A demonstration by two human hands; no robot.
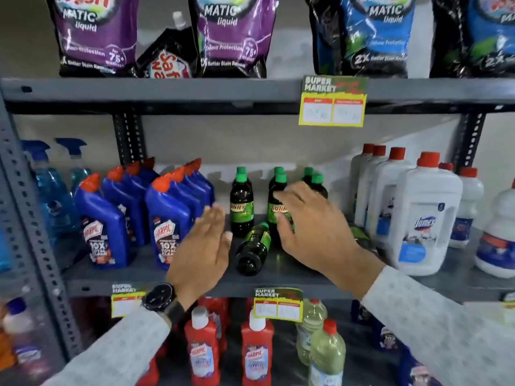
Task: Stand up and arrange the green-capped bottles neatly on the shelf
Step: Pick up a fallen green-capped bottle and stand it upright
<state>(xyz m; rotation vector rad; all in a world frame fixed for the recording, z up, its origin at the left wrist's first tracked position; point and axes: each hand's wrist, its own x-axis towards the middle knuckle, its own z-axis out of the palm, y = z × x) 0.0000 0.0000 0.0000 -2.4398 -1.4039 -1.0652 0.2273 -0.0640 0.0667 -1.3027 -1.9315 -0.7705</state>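
Mid shelf [156, 277]: green-capped bottles [241, 203], label "Sunny", stand btwn blue Harpic bottles [104, 227] & white Domex jugs [425, 215]; one fallen bottle [255, 247] lies w/ base forward. Left hand [203, 246] flat, open, empty, beside it. Right hand [315, 229] spread, fingers on an upright bottle [276, 201], not closed.

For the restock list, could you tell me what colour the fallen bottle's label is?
Green, on the lying bottle, head view.

Purple pouch [96, 37]: "MATIC liquid"; blue bottle [104, 227]: "HARPIC 10X"; white bottle [423, 218]: "Domex"; shelf tag [333, 101]: "SUPER MARKET".

Left hand [204, 240] flat and empty, right hand [315, 229] spread, fingers loosely curled
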